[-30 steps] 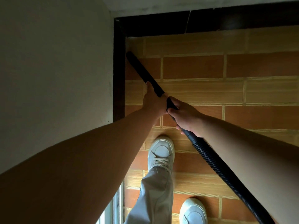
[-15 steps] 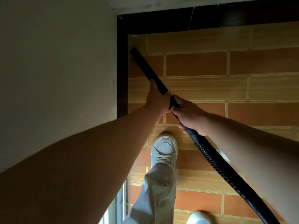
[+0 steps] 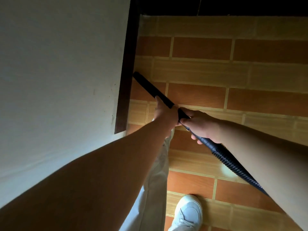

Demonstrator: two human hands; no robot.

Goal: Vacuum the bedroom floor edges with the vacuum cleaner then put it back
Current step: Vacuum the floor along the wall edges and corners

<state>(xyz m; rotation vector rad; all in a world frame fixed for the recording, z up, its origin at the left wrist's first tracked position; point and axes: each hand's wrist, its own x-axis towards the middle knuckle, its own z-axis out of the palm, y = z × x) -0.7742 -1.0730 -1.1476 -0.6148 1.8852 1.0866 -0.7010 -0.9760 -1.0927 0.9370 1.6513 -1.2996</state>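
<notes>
We see a big white wall [image 3: 58,72] on the left. On the right is a floor of orange and tan tiles [image 3: 216,72], with lots of open room that way. A dark brown strip [image 3: 126,72] runs along the foot of the wall. Our long black vacuum tube [image 3: 150,87] slants across the floor, its tip just beside that strip. A ribbed black hose [image 3: 233,165] trails back from it. Our left hand [image 3: 164,114] wraps round the tube. Our right hand [image 3: 201,125] grips it just behind. A white shoe [image 3: 188,212] stands on the tiles.

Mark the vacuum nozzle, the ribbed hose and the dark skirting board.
vacuum nozzle [image 3: 150,87]: head view, mid tube.
ribbed hose [image 3: 233,166]: head view, ridged stretch.
dark skirting board [image 3: 129,64]: head view, mid strip.
</notes>
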